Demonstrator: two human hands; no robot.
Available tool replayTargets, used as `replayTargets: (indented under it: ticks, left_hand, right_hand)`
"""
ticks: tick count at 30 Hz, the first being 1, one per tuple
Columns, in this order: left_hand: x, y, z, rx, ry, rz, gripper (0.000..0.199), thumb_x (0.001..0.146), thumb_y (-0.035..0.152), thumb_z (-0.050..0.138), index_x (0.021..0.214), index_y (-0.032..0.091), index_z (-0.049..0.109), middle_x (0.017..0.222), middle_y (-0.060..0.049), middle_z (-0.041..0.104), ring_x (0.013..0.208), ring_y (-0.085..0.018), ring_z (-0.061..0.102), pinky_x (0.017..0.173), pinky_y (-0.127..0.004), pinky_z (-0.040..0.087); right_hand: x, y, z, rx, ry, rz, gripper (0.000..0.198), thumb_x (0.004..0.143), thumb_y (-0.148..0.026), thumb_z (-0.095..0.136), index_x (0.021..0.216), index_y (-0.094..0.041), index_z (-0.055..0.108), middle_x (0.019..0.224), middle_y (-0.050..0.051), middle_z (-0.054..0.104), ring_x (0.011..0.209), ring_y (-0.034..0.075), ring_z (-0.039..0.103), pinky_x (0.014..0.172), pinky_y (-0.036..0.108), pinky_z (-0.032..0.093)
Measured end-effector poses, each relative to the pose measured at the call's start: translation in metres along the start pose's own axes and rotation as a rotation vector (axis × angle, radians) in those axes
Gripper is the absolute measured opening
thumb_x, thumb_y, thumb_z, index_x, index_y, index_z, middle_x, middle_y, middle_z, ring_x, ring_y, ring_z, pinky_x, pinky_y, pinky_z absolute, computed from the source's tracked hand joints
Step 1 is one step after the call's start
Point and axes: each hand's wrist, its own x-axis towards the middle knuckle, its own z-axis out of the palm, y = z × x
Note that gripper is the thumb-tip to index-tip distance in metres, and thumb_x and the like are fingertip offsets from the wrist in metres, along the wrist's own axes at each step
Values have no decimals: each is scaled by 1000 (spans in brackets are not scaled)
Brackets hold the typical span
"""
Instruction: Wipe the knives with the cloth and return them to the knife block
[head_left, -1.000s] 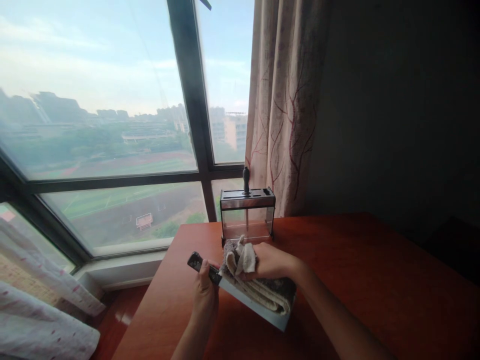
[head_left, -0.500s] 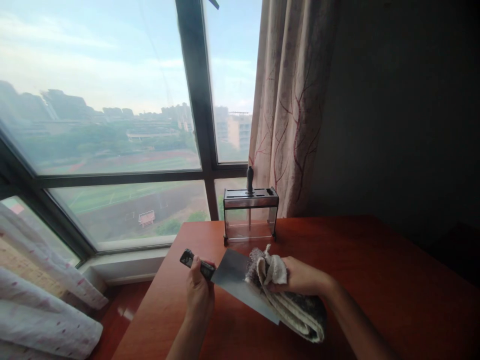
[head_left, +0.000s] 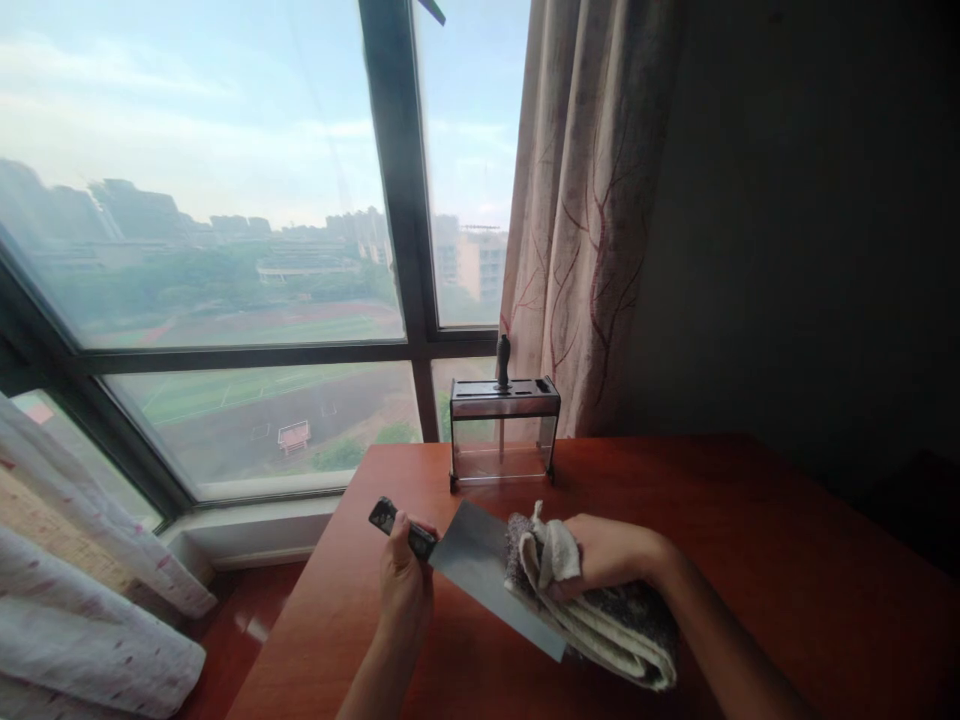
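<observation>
My left hand (head_left: 405, 565) is closed round the dark handle of a cleaver (head_left: 474, 555), its thumb along the top of the handle. The broad grey blade points right, tilted down toward me, above the table. In my right hand (head_left: 611, 555) is a thick folded cloth (head_left: 622, 640), pale with a dark speckled side. The cloth lies over the right part of the blade and covers some of it; its loose end hangs down at the lower right. My right fingertips are hidden in the cloth.
Behind the cleaver, a clear-sided knife block (head_left: 504, 440) stands on the reddish wooden table (head_left: 750, 560), with one black-handled knife (head_left: 503, 362) upright in it. A large window (head_left: 225, 250) and a curtain (head_left: 577, 220) are at the back. Another curtain (head_left: 90, 620) hangs at the left.
My right hand and the cloth have slid a little right and toward the blade's end, baring more of the blade. My left hand and the cleaver have shifted slightly right in the view.
</observation>
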Motion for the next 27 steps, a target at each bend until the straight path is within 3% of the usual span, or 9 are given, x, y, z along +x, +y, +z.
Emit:
replayTargets:
  ticks: [8, 16, 22, 27]
  left_hand:
    - [-12, -4, 7, 74, -120, -27, 40, 77, 55, 60, 63, 18, 58, 55, 2, 57, 51, -11, 47, 49, -21, 36]
    - [-13, -12, 7, 69, -60, -24, 42, 74, 56, 64, 62, 17, 55, 53, 5, 50, 50, -10, 46, 50, -20, 35]
    - [-12, -4, 6, 45, -37, -29, 42, 75, 56, 62, 62, 17, 58, 53, 4, 53, 50, -10, 46, 49, -20, 37]
    - [-4, 2, 4, -24, 78, -12, 36, 68, 51, 69, 61, 17, 59, 54, 3, 56, 49, -10, 48, 47, -20, 38]
  right_hand:
    - [24, -21, -3, -119, 14, -38, 36, 67, -39, 73, 98, -21, 71, 97, 0, 73, 87, 22, 65, 75, 25, 46]
    - [56, -30, 18, -75, 298, -120, 38, 64, -36, 76, 100, -23, 70, 101, 3, 73, 89, 25, 67, 77, 27, 47]
    - [45, -22, 23, 85, 315, -175, 39, 66, -33, 76, 102, -21, 69, 102, 3, 73, 91, 25, 66, 79, 28, 49]
    - [24, 1, 25, 199, 299, -127, 43, 66, -36, 77, 104, -19, 67, 104, 4, 72, 95, 26, 65, 84, 33, 49]
